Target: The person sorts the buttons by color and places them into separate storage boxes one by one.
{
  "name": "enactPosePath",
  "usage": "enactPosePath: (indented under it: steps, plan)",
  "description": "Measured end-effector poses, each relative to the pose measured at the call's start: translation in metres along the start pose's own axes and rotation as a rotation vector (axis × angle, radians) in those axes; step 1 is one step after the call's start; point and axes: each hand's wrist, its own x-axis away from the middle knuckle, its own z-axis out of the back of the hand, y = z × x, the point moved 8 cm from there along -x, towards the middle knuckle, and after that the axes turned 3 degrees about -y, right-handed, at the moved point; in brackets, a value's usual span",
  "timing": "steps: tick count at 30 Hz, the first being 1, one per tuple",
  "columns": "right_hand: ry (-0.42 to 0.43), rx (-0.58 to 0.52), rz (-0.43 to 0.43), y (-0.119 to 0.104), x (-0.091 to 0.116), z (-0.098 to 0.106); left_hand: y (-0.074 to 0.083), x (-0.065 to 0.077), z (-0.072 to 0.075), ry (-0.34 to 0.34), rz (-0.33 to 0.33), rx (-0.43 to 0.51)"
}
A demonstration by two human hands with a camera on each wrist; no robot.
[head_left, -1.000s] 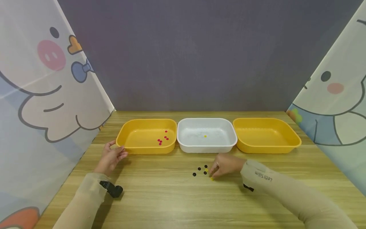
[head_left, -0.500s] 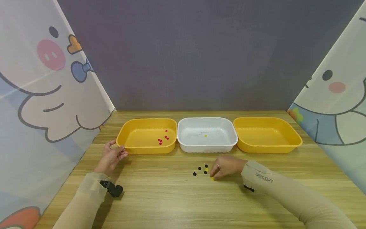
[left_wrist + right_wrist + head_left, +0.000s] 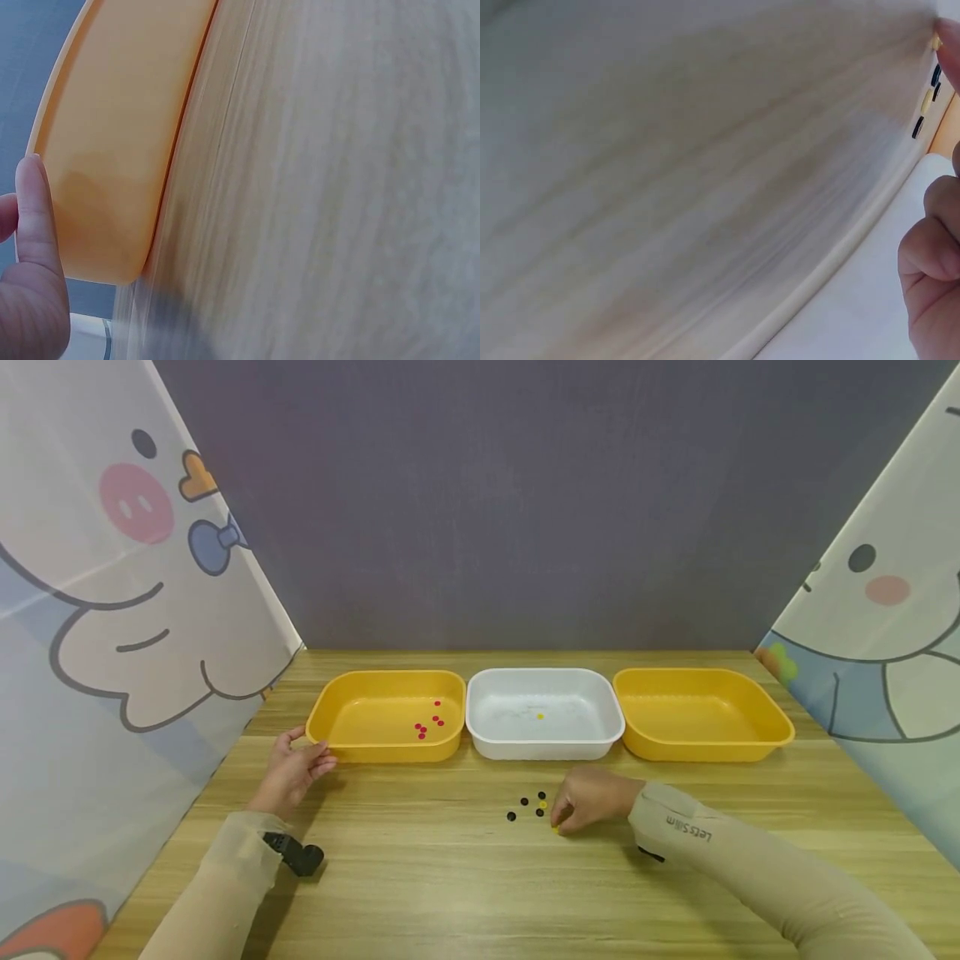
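My left hand (image 3: 293, 772) holds the front left corner of the left yellow tray (image 3: 390, 755), with a digit lying along its outer wall in the left wrist view. Several small red buttons (image 3: 437, 703) lie inside that tray. On the table, my right hand (image 3: 592, 795) pinches a yellow button (image 3: 555, 830), mostly hidden by the fingertips. To its left lie several black buttons (image 3: 512, 817) and another yellow button (image 3: 543, 805). The white tray (image 3: 543, 749) in the middle has one yellow button (image 3: 540, 717) in it.
Another yellow tray (image 3: 705, 750) stands at the right, its rim against the white tray's. All three trays form a row near the back of the wooden table (image 3: 420, 885). A dark grey panel (image 3: 480, 510) rises behind, with cartoon-printed sheets at both sides.
The right fingertips have closed in over the yellow button and now cover more of it. The left hand and the trays stay put; the view shifts slightly.
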Motion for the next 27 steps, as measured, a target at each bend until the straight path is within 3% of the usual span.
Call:
enactPosePath:
  steps: [9, 16, 27]
  plan:
    - [-0.031, 0.139, 0.120, -0.012, -0.004, 0.000, 0.003, 0.001, -0.001, -0.013, -0.015, 0.006]
    - [-0.045, 0.155, 0.038, -0.006, -0.006, -0.003, 0.000, 0.001, 0.000, -0.008, -0.007, -0.011]
    - [-0.052, 0.003, -0.021, 0.004, -0.005, 0.000, 0.001, 0.000, 0.000, -0.002, -0.006, -0.016]
